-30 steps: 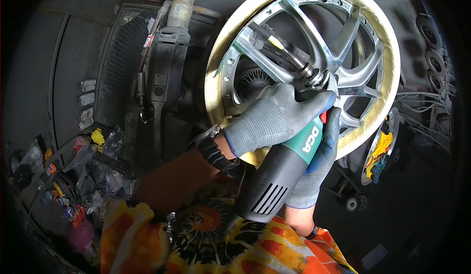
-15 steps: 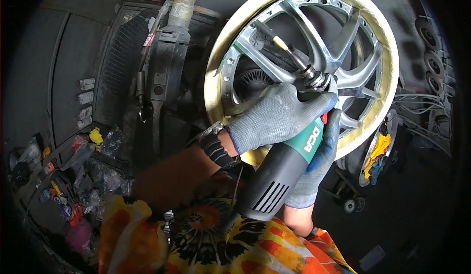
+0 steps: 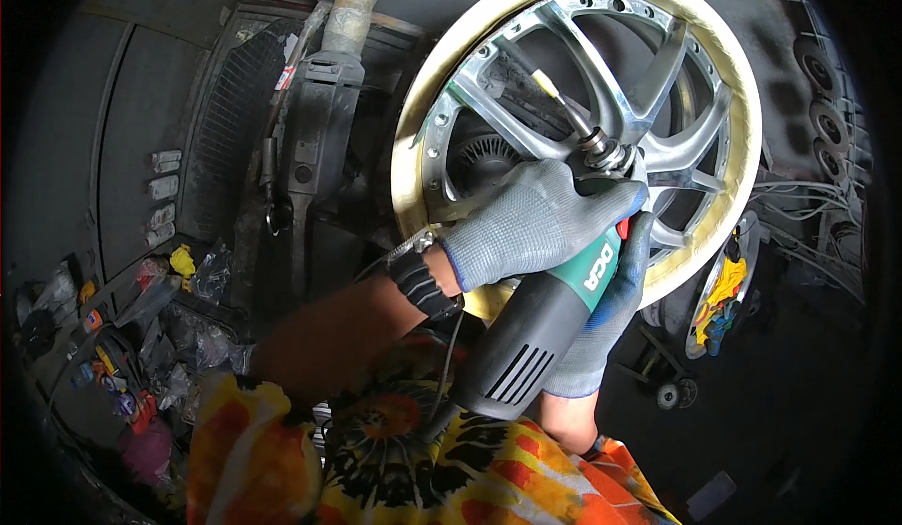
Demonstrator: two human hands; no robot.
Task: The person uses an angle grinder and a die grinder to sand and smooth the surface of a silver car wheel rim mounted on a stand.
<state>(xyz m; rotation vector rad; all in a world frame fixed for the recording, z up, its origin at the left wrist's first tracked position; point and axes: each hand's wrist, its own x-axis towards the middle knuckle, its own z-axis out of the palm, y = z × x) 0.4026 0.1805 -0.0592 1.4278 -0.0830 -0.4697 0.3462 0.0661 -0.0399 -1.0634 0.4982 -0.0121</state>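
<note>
Both my gloved hands hold a green and black electric die grinder (image 3: 531, 337), its long shaft pointing up and left. Over the front of its body lies my left hand (image 3: 526, 224), fingers wrapped round it. My right hand (image 3: 606, 332) grips the body from the right side, its fingers partly hidden behind the tool. A small yellow-white tip (image 3: 542, 83) ends the shaft, in the gap between two spokes of a silver alloy wheel (image 3: 503, 116). Whether the tip touches metal I cannot tell. Pale yellow wrapping (image 3: 747, 102) covers the wheel's outer rim.
Left of the wheel stands a grey metal machine column (image 3: 319, 130). Plastic bags and scraps (image 3: 202, 342) lie in a heap at lower left. Round discs (image 3: 817, 69) and cables (image 3: 799, 196) are at the right, above a tray with yellow cloth (image 3: 728, 285).
The grinder's shaft and tip have shifted slightly to the right against the wheel. Both hands keep their hold on the tool.
</note>
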